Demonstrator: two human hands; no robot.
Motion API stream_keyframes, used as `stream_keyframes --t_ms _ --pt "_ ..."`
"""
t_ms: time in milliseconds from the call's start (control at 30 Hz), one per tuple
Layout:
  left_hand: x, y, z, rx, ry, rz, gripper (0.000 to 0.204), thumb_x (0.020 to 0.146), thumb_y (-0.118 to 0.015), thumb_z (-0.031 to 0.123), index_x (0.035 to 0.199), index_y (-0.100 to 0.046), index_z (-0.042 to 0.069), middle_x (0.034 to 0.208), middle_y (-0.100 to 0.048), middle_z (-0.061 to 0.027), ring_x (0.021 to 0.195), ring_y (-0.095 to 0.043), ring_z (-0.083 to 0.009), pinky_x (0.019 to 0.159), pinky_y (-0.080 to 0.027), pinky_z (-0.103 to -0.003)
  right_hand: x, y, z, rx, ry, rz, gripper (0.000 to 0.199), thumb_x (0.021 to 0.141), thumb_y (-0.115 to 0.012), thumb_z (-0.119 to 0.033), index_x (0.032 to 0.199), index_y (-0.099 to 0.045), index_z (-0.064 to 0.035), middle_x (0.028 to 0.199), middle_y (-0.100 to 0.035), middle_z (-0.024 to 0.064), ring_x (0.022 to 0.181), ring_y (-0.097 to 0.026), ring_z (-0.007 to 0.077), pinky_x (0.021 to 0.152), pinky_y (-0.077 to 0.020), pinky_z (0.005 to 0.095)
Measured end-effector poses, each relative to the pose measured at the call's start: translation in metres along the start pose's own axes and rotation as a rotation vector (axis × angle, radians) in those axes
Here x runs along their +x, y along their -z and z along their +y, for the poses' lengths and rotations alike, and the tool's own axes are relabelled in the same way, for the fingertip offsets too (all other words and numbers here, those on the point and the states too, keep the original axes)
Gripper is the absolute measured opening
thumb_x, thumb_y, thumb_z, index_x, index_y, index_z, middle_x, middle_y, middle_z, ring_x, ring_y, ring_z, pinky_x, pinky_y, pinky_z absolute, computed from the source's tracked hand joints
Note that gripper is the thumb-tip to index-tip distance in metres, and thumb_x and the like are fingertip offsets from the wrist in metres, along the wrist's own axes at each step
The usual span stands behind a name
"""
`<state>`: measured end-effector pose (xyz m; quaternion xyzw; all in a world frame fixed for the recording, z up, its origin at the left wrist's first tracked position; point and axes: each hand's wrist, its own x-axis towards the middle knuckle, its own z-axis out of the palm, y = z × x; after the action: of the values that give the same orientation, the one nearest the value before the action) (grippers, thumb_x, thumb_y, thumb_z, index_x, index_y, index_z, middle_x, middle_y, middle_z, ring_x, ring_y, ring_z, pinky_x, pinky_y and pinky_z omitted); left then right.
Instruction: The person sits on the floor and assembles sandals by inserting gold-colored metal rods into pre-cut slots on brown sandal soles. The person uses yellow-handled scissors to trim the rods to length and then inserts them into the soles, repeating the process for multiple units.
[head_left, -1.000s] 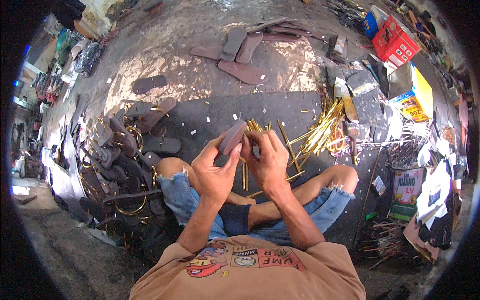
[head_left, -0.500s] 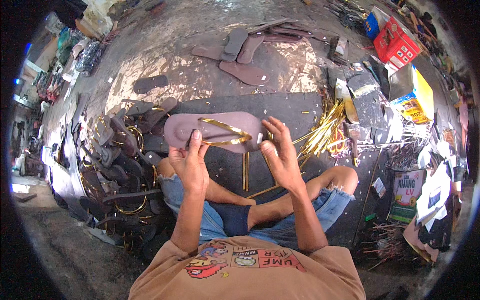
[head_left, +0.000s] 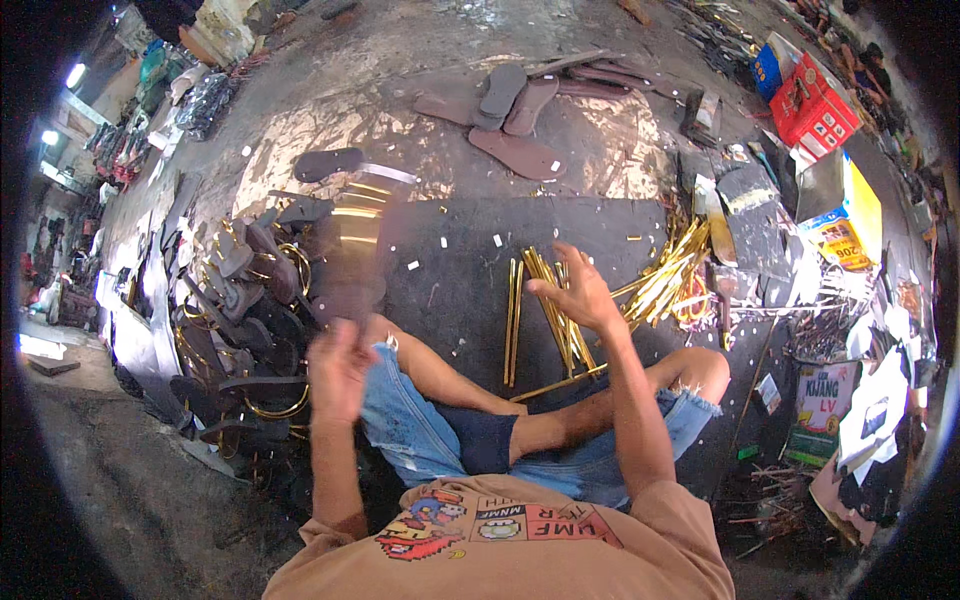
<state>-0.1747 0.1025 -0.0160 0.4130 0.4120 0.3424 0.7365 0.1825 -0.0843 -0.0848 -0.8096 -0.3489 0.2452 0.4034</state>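
Tan cloth, the seated person's shirt [head_left: 500,565], is nearest, and past it are crossed legs in frayed blue jeans [head_left: 410,425]. The left hand [head_left: 340,370] is a blur above the left knee's outer side; I cannot tell whether its fingers are curled or loose. Just beyond its fingertips is a brown sandal [head_left: 352,275] with gold on it, badly smeared too, over the near side of the dark sandal pile [head_left: 262,345] at the mat's left edge. Whether hand and sandal touch, I cannot make out.

The right hand [head_left: 580,290] is open and holds nothing, fingers spread, over gold strips on the black mat [head_left: 465,335]. A pair of strips [head_left: 513,325] lies side by side to the left of that hand. More of them make a loose heap [head_left: 680,265] toward the mat's far right corner, and white scraps [head_left: 497,241] dot its far half.

Off to the right stands a can [head_left: 822,400], with a yellow box [head_left: 862,210] and a red box [head_left: 815,105] farther out. Beyond the mat's far edge, brown soles [head_left: 520,155] lie overlapping on the floor [head_left: 420,40], one dark sole [head_left: 328,164] apart to their left.
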Motion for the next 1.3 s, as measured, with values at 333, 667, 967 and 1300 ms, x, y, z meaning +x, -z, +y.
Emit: stream_keyframes --t_ms 333,667,967,1300 --pt "0.058 0.107 0.122 -0.396 -0.661 0.486 0.060 0.110 -0.064 0.030 0.153 -0.043 -0.006 0.147 -0.060 -0.0262 0.139 -0.060 -0.0329 0.114 -0.056 -0.046 0.008 -0.051 0.065 -0.311 -0.061 0.266 0.018 0.090 -0.073 -0.021 0.100 -0.078 -0.0062 0.088 -0.077 0.0247 0.084 -0.076 0.0465 0.081 -0.0609 0.0554" --pt "0.019 -0.136 -0.075 0.325 -0.030 -0.344 0.041 0.104 -0.072 0.021 0.139 -0.063 0.001 0.123 -0.073 -0.0148 0.104 -0.073 -0.0207 0.081 -0.064 -0.035 -0.009 -0.008 0.019 0.214 -0.070 0.127 0.024 0.094 -0.077 -0.023 0.104 -0.081 -0.0019 0.091 -0.079 0.0225 0.086 -0.080 0.0327 0.079 -0.0600 0.0437" --pt "0.091 -0.128 -0.209 0.538 0.073 -0.115 0.026 0.103 -0.076 0.022 0.116 -0.076 0.000 0.095 -0.076 -0.0069 0.078 -0.073 -0.0142 0.063 -0.060 -0.029 -0.032 -0.046 0.030 -0.480 0.059 0.177 0.065 0.087 -0.085 -0.036 0.137 -0.062 -0.0011 0.127 -0.065 0.0238 0.119 -0.064 0.0417 0.094 -0.0543 0.0511" --pt "0.110 -0.115 -0.200 0.984 -0.443 0.093 0.041 0.095 -0.077 0.011 0.133 -0.065 0.004 0.112 -0.070 -0.0153 0.104 -0.066 -0.0309 0.092 -0.055 -0.044 0.093 -0.013 0.047 -0.529 -0.016 -0.051 0.088 0.085 -0.084 -0.051 0.148 -0.045 -0.0027 0.136 -0.057 0.0278 0.127 -0.059 0.0465 0.101 -0.0551 0.0559"
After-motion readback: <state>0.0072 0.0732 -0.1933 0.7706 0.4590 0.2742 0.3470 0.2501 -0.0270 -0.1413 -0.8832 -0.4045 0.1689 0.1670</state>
